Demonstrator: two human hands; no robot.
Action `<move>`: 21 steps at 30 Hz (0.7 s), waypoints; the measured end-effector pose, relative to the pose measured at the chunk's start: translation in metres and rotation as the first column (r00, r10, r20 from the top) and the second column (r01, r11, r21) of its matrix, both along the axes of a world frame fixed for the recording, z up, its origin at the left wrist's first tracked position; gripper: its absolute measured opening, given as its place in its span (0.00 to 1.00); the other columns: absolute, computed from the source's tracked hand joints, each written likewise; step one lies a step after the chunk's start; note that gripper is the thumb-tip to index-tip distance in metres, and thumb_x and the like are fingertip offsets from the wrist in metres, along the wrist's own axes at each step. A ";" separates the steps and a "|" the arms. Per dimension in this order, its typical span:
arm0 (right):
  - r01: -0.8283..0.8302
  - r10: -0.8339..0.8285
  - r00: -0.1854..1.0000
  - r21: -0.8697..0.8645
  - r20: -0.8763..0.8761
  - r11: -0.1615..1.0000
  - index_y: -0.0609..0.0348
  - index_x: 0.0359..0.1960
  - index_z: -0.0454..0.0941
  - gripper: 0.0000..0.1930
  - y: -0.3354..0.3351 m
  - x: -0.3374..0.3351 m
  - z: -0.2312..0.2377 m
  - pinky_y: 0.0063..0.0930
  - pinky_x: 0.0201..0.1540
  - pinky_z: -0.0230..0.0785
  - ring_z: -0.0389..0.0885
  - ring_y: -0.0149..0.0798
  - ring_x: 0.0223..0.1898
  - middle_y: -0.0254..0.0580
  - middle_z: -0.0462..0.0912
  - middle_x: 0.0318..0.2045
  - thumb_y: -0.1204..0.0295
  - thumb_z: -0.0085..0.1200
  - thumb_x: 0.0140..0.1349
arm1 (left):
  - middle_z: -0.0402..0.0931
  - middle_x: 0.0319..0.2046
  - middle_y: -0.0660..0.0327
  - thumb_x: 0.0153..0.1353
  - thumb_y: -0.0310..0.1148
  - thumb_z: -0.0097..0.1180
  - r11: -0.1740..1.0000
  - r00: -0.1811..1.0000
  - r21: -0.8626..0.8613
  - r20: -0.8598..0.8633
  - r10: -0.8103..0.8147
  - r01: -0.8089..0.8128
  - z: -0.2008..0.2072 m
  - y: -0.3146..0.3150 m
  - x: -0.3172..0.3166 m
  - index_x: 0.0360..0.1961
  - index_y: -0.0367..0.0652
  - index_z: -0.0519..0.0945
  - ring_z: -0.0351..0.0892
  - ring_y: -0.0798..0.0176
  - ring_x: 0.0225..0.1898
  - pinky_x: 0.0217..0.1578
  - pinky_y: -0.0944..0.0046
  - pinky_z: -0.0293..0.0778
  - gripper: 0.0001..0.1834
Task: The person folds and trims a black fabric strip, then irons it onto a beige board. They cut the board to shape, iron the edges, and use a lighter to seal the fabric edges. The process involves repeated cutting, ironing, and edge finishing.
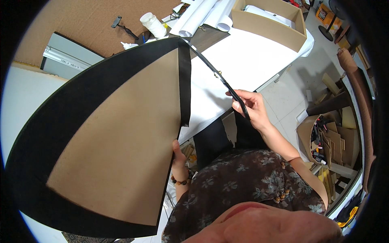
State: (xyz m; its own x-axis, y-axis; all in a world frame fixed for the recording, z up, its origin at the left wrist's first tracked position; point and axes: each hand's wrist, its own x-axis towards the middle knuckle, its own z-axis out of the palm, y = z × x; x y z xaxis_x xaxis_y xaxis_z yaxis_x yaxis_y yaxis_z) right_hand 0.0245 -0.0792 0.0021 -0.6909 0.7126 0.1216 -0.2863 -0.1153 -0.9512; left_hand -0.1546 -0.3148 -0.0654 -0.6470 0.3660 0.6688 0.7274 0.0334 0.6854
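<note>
A large fan-shaped tan board (125,133) with a wide black covering (36,150) along its curved edge stands tilted at the left. My left hand (178,156) is closed on its straight right edge, thumb on the tan face; the other fingers are mostly hidden behind it. A black flap (185,87) hangs along the upper part of that edge. From the board's top corner a long narrow black strip (206,60) runs down to my right hand (253,108), which pinches it between thumb and fingers near its lower end.
Behind the board is a white-covered table (247,52) with rolled white sheets (198,18), a white thread spool (153,25), a hammer (123,27) and an open tan box (271,22). A metal ruler (67,58) lies at the far left. A cardboard carton (314,139) stands on the right.
</note>
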 end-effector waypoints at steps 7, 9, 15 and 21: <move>0.027 -0.028 0.999 -0.030 -0.040 0.999 0.68 0.46 0.81 0.17 -0.001 -0.010 -0.001 0.14 0.23 0.47 0.60 0.16 0.22 0.21 0.72 0.23 0.72 0.66 0.58 | 0.72 0.57 0.54 0.64 0.27 0.58 1.000 1.000 -0.011 -0.015 -0.004 0.004 0.001 0.003 0.005 0.57 0.33 0.71 0.72 0.57 0.54 0.58 0.57 0.66 0.21; 0.020 -0.021 0.999 -0.039 -0.024 0.999 0.68 0.46 0.81 0.17 -0.001 -0.010 -0.002 0.14 0.23 0.47 0.60 0.16 0.22 0.21 0.72 0.23 0.72 0.66 0.58 | 0.71 0.57 0.54 0.65 0.27 0.58 1.000 0.999 0.022 -0.031 -0.015 0.016 0.003 0.005 0.006 0.57 0.33 0.71 0.71 0.57 0.54 0.58 0.57 0.66 0.21; 0.013 -0.015 1.000 -0.103 -0.012 0.995 0.67 0.47 0.81 0.17 -0.001 -0.007 -0.004 0.14 0.23 0.47 0.60 0.15 0.22 0.21 0.72 0.23 0.72 0.66 0.58 | 0.71 0.58 0.54 0.65 0.27 0.57 1.000 0.998 0.006 0.068 -0.011 0.011 0.002 0.002 0.009 0.57 0.33 0.71 0.72 0.57 0.54 0.58 0.57 0.67 0.21; 0.002 -0.004 1.000 -0.086 -0.017 0.996 0.66 0.46 0.83 0.16 0.003 -0.002 -0.011 0.13 0.26 0.48 0.60 0.16 0.24 0.21 0.72 0.24 0.71 0.65 0.58 | 0.72 0.56 0.54 0.65 0.28 0.58 0.999 0.997 0.011 0.058 0.050 -0.050 0.005 0.004 0.011 0.56 0.33 0.72 0.72 0.57 0.53 0.57 0.57 0.68 0.20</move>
